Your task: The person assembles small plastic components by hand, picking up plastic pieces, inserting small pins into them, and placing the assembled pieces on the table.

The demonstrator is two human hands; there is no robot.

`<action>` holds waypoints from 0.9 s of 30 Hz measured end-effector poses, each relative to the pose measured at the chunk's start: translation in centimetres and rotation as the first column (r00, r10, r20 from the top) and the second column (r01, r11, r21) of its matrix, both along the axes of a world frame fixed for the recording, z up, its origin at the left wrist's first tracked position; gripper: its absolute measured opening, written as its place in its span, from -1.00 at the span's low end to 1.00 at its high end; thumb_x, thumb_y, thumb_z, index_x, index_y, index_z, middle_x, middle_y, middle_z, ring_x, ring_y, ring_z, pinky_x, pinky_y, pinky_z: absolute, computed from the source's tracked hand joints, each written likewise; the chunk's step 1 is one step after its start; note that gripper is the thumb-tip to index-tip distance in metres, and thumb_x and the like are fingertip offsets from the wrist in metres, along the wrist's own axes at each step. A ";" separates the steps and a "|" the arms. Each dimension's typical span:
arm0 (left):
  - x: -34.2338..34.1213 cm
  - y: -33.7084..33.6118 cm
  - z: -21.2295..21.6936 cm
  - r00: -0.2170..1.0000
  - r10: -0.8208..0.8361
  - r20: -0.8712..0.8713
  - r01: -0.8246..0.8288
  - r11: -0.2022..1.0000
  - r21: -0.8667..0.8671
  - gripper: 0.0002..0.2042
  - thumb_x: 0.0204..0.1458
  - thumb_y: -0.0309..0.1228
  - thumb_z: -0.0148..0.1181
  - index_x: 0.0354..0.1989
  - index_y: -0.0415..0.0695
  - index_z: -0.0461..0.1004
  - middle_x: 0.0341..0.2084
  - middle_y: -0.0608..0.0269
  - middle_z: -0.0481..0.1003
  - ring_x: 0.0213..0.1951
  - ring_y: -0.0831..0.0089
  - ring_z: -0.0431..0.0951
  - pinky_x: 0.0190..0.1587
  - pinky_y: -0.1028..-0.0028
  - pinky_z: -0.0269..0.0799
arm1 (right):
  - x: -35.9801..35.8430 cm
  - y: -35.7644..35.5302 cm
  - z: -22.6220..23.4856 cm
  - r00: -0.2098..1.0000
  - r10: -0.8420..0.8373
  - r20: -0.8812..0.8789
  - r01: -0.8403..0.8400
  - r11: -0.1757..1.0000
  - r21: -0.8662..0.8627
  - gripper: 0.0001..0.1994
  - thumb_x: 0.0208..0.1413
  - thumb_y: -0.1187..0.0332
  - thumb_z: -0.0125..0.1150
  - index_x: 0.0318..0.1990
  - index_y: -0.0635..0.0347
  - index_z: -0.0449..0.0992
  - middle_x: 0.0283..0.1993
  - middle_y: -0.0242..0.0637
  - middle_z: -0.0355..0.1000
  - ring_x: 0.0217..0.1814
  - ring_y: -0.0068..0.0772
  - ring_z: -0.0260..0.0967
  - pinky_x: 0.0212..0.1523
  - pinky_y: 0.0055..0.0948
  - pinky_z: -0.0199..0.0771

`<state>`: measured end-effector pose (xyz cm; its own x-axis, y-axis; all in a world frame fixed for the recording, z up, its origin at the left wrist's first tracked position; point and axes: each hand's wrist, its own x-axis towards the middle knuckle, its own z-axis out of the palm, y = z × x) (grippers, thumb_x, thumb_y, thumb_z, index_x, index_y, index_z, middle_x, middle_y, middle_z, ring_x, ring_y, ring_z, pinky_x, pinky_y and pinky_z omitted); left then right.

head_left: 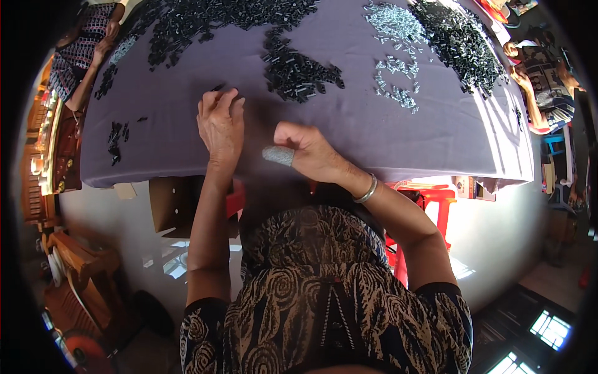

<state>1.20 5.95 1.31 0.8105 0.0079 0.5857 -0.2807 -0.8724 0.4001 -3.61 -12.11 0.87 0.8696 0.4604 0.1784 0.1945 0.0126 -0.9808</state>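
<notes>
My left hand (221,124) is over the near part of the purple-grey cloth, its fingers curled. A small black piece (218,87) shows just past its fingertips; whether the fingers grip it or only touch it is unclear. To the right, near the table edge, my right hand (309,149) is closed with the fingers folded in, and what it holds, if anything, is hidden. A grey textured cover (278,155) sheathes its thumb. Beyond both hands lies a heap of small black pieces (296,71). A few loose black pieces (114,140) lie to the left.
Larger black heaps (205,28) spread along the far side. Small silvery pieces (397,28) lie beside another dark heap (464,50) at right. People sit at the left (81,56) and right (542,81) edges. A red stool (436,209) and cardboard box (177,202) stand below the table.
</notes>
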 end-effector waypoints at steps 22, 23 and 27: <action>-1.0 -2.4 0.2 0.970 -0.193 0.151 0.216 0.963 -0.158 -0.76 -0.16 -0.56 0.25 -0.24 -0.17 0.50 -0.28 0.17 0.37 -0.23 0.21 0.41 -0.19 0.34 0.38 | 5.7 -7.7 1.4 0.648 -0.343 0.680 0.759 0.373 -0.535 -0.87 -0.07 0.38 0.21 -0.38 0.20 0.45 -0.30 -0.16 0.39 -0.36 0.01 0.43 -0.34 -0.14 0.46; -1.3 -2.8 0.3 0.966 -0.222 0.136 0.246 0.949 -0.197 -0.77 -0.15 -0.58 0.25 -0.25 -0.19 0.50 -0.28 0.16 0.38 -0.24 0.23 0.44 -0.18 0.37 0.39 | 5.8 -7.8 1.3 0.663 -0.342 0.666 0.746 0.371 -0.553 -0.88 -0.08 0.40 0.21 -0.38 0.20 0.45 -0.32 -0.17 0.40 -0.35 -0.01 0.42 -0.34 -0.15 0.44; -2.4 -4.6 0.5 0.924 -0.357 0.138 0.383 0.880 -0.281 -0.78 -0.13 -0.57 0.24 -0.25 -0.19 0.50 -0.30 0.14 0.39 -0.32 0.25 0.45 -0.28 0.39 0.40 | 6.0 -8.2 0.9 0.664 -0.357 0.657 0.745 0.391 -0.540 -0.90 -0.12 0.45 0.21 -0.42 0.22 0.45 -0.38 -0.16 0.41 -0.36 -0.04 0.42 -0.34 -0.19 0.43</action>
<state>-1.17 1.31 1.81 0.7391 -0.0999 0.6662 -0.6017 -0.5426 0.5861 2.42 -20.27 1.80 0.9087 0.0208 0.4170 0.2016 -0.8964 -0.3947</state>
